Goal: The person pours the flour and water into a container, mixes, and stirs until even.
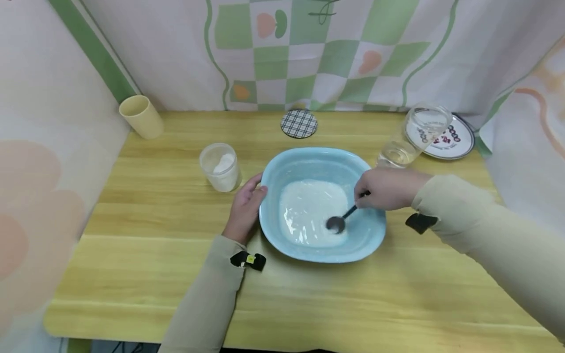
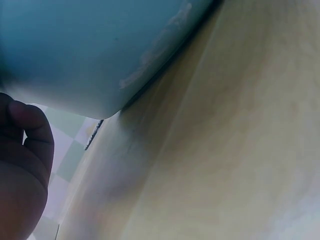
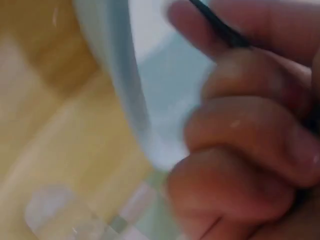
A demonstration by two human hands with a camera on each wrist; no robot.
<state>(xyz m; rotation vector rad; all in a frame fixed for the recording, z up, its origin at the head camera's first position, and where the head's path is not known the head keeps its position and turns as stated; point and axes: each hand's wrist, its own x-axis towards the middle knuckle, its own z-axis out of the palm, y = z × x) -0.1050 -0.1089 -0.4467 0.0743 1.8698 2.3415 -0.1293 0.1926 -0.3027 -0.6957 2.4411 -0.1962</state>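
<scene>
A light blue basin (image 1: 322, 253) sits on the table with a glossy white liquid (image 1: 304, 203) in its bottom. My left hand (image 1: 244, 210) holds the basin's left side, its thumb at the rim; the left wrist view shows part of that hand (image 2: 22, 170) beside the outer wall. Over the basin's right side, my right hand (image 1: 390, 188) grips a dark spoon (image 1: 336, 224) by its handle, the bowl of it down in the liquid. In the right wrist view the fingers (image 3: 240, 130) curl round the handle (image 3: 220, 22).
Left of the basin stands a clear cup of white powder (image 1: 224, 174). A yellow cup (image 1: 143, 117) is at the back left and a checked coaster (image 1: 299, 123) behind the basin. A glass with clear liquid (image 1: 399, 147) and a patterned plate (image 1: 459, 139) stand back right.
</scene>
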